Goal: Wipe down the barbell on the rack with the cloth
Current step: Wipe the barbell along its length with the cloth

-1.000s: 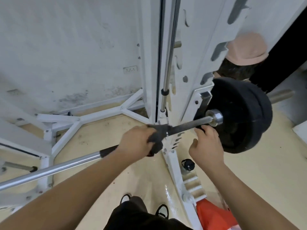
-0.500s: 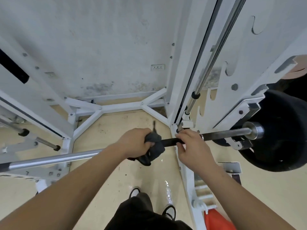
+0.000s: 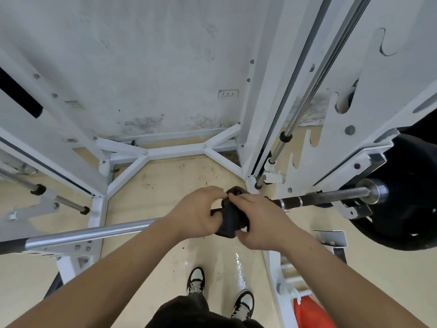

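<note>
The barbell [image 3: 94, 232] runs across the view from lower left to a black weight plate [image 3: 406, 200] at the right, resting on the white rack [image 3: 335, 147]. A dark cloth [image 3: 230, 218] is bunched around the bar at the middle. My left hand [image 3: 196, 215] grips the cloth from the left. Close against it, my right hand [image 3: 262, 221] holds the same cloth from the right, fingers curled over its top. The bar under both hands is hidden.
White rack uprights and floor braces [image 3: 165, 152] stand ahead against a stained wall. A chrome guide rod [image 3: 307, 95] rises at the right. An orange object [image 3: 309, 313] lies at the bottom right. My shoes [image 3: 196, 279] stand on the tan floor.
My right hand slid left along the bar and now holds the cloth together with my left hand. The view shifted slightly left and down.
</note>
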A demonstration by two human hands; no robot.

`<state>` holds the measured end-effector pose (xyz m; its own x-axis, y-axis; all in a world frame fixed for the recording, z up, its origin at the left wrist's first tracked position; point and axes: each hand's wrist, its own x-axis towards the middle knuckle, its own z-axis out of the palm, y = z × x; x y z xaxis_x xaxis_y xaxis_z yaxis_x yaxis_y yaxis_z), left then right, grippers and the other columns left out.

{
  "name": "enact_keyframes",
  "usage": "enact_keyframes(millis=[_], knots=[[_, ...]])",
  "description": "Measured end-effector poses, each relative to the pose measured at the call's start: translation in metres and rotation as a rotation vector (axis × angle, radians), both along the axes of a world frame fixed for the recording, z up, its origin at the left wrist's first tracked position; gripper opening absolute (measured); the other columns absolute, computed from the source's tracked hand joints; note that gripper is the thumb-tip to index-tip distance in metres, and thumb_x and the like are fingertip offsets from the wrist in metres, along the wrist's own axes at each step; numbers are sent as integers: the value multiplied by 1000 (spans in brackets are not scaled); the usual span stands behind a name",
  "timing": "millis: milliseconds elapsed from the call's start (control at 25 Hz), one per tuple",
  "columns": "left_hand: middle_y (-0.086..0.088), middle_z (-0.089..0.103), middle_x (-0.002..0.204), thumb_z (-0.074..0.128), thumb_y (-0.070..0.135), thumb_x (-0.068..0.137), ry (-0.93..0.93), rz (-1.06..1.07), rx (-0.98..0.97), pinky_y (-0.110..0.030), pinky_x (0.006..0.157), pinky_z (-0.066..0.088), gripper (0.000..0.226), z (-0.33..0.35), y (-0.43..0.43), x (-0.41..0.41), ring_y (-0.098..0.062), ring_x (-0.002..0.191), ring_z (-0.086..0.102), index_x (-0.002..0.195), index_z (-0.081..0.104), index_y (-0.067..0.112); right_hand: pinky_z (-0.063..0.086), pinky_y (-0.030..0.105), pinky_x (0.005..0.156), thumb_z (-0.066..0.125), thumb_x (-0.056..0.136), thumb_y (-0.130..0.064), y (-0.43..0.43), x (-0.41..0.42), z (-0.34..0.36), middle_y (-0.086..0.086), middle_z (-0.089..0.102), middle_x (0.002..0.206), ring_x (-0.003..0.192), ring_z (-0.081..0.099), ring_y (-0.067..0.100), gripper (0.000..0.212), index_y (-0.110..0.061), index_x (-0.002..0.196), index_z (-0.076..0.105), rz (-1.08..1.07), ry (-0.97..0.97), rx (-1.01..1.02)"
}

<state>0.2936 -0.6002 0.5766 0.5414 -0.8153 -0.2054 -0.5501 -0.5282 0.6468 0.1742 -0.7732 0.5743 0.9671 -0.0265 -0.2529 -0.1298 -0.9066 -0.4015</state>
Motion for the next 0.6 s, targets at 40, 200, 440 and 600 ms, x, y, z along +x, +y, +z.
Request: enact_keyframes(millis=[40, 200, 440, 600], knots=[[2, 67, 130, 54, 20, 78, -38, 36, 53, -33, 101, 50, 53, 0, 7, 3, -18, 120, 60, 130, 65, 17, 42, 37, 107, 69, 77, -46, 7, 5, -4, -5, 54, 139, 128, 51, 23, 83, -27, 152, 38, 13, 21, -96], [4, 66, 115, 47, 21, 82, -160, -28, 164, -36, 85, 54, 40, -15, -1, -6, -23, 109, 60, 116, 68, 19, 37, 34, 109, 71, 83, -44, -5, 3, -11, -15, 61, 126, 120, 57, 16, 55, -36, 133, 52, -29, -98, -225], [-1, 62, 110, 51, 32, 104, -307, -61, 276, -28, 69, 36, 25, -23, -19, -17, -22, 106, 55, 118, 69, 22, 44, 39, 104, 62, 88, -49, -77, -23, 17, -15, 70, 105, 110, 61, 18, 30, -42, 116, 55, -302, 119, -274], [-2, 64, 101, 58, 35, 99, -283, 6, 301, -31, 67, 37, 21, -21, -23, -15, -26, 98, 61, 105, 70, 20, 51, 36, 72, 55, 92, -54, -30, 22, 14, -3, 69, 92, 93, 64, 25, 28, -27, 100, 62, -219, 160, -248]])
